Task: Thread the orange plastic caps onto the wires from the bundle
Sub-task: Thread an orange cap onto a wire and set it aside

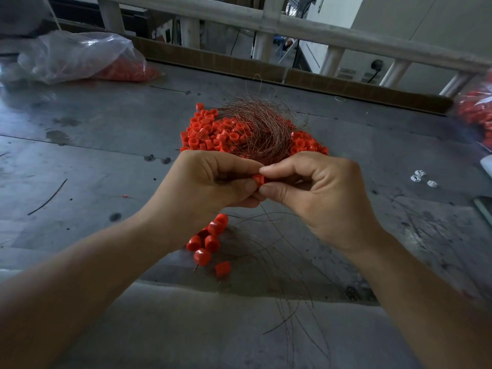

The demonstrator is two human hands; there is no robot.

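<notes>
A heap of orange caps (213,131) lies on the grey metal table (93,123), and a tangled bundle of thin copper-coloured wires (261,123) rests on top of it. In front of the heap, my left hand (213,179) and my right hand (314,187) meet fingertip to fingertip and pinch one orange cap (258,179) between them. Thin wires trail down from the hands toward the table's near edge. Below the left hand, several caps (207,241) sit strung along wires.
A clear plastic bag of orange caps (80,59) lies at the back left, another bag (476,113) at the right edge. Small white parts (423,178) lie at the right. A loose dark wire (48,198) lies at the left. A wooden railing runs behind the table.
</notes>
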